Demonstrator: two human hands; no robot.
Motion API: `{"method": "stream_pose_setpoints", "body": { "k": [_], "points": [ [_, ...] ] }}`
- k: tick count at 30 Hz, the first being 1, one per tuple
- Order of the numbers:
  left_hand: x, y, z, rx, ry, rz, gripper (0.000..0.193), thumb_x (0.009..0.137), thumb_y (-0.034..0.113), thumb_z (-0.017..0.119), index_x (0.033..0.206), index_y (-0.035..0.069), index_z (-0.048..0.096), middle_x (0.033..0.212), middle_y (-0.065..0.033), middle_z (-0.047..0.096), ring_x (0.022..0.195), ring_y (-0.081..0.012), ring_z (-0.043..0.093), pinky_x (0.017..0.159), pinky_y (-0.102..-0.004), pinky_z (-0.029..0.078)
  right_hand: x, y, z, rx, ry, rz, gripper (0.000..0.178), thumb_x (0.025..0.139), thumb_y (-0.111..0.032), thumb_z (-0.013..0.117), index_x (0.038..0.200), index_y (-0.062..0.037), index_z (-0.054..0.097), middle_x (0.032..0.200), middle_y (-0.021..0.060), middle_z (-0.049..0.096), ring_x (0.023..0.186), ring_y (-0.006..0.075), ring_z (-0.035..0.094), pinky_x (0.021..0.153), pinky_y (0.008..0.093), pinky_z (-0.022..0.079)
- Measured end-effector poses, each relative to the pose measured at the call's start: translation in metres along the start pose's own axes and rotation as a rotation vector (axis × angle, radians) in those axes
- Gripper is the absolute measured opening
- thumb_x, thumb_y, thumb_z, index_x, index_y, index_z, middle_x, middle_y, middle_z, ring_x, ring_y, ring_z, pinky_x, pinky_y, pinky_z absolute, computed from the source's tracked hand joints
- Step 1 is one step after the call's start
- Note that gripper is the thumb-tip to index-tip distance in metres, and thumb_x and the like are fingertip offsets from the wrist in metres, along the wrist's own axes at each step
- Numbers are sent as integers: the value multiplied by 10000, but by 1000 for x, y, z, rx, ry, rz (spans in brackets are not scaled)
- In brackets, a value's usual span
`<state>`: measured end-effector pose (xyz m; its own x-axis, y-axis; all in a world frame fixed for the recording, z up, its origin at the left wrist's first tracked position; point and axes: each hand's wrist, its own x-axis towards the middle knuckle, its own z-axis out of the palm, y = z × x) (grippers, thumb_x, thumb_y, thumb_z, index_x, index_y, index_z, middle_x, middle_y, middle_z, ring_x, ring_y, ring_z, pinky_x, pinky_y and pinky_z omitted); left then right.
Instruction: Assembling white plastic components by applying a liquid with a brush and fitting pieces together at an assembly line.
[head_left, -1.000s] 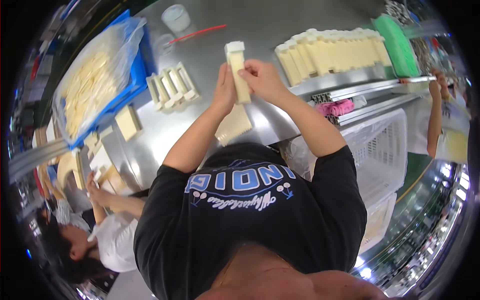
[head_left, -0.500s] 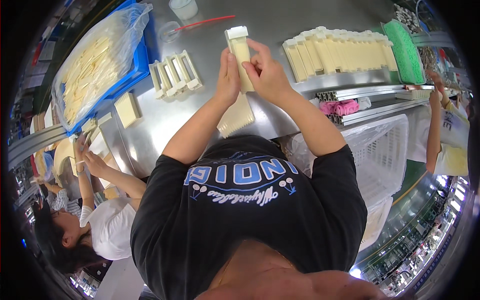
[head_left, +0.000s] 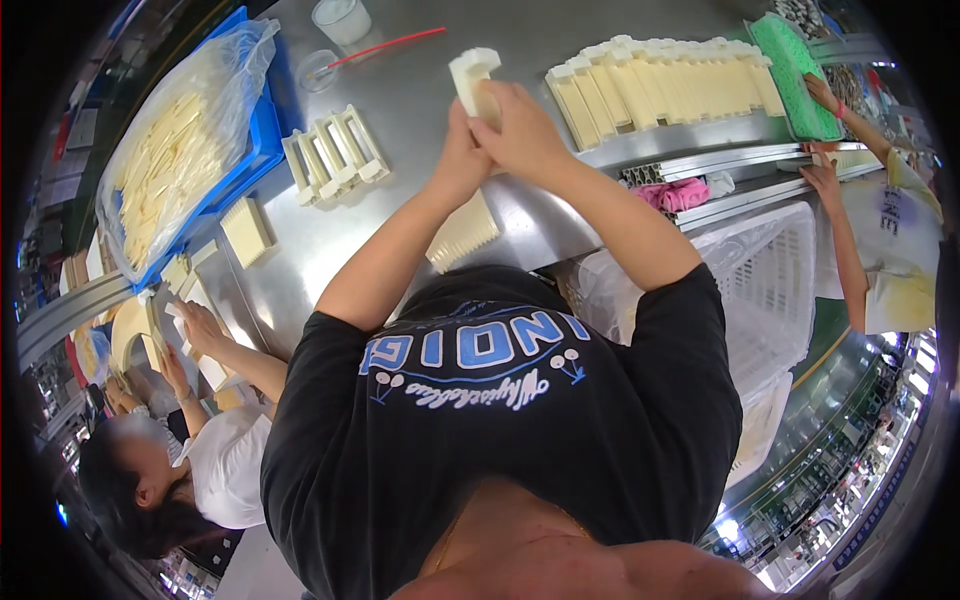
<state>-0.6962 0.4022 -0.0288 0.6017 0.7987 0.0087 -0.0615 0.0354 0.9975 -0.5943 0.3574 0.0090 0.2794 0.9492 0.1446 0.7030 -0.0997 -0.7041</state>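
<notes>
A cream plastic housing with a white end cap (head_left: 474, 68) is gripped between both my hands above the metal table. My left hand (head_left: 460, 165) closes round its lower part, and my right hand (head_left: 525, 132) presses against it from the right, fingers bent. Their overlap hides most of the piece's body. Just below them, near the table's front edge, lies a stack of flat cream strips (head_left: 466, 232). Left of my hands stand several open cream frames (head_left: 335, 158). A long row of similar cream housings (head_left: 665, 88) lies to the right.
At left, a blue bin (head_left: 262, 140) holds a plastic bag of cream parts, beside a smaller strip stack (head_left: 246, 232). A red stick (head_left: 388, 48) and clear cups stand at the back. Right are a green tray (head_left: 790, 70), metal rails and a white basket (head_left: 770, 290). Co-workers flank me.
My hands have drawn together round the housing, which is turned and tilted, and now cover more of it. At right, a co-worker's hand has reached the green tray.
</notes>
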Motion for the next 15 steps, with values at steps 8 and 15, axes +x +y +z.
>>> {"method": "stream_pose_setpoints", "body": {
  "k": [8, 15],
  "points": [
    [30, -29, -76, 1074, -156, 389, 360, 717, 52, 512, 1076, 67, 490, 1064, -152, 498, 1020, -331, 449, 849, -394, 362, 5, 109, 21, -707, -84, 168, 293, 713, -138, 530, 974, -7, 503, 908, 142, 487, 886, 297, 486, 731, 400, 441],
    [48, -35, -161, 1668, -266, 408, 408, 659, 22, 511, 1050, 136, 532, 1139, -136, 457, 1084, -258, 417, 894, -447, 305, -8, 83, 35, -651, -134, 5, 206, 706, -126, 484, 864, -6, 539, 871, 179, 526, 806, 323, 527, 691, 400, 450]
  ]
}}
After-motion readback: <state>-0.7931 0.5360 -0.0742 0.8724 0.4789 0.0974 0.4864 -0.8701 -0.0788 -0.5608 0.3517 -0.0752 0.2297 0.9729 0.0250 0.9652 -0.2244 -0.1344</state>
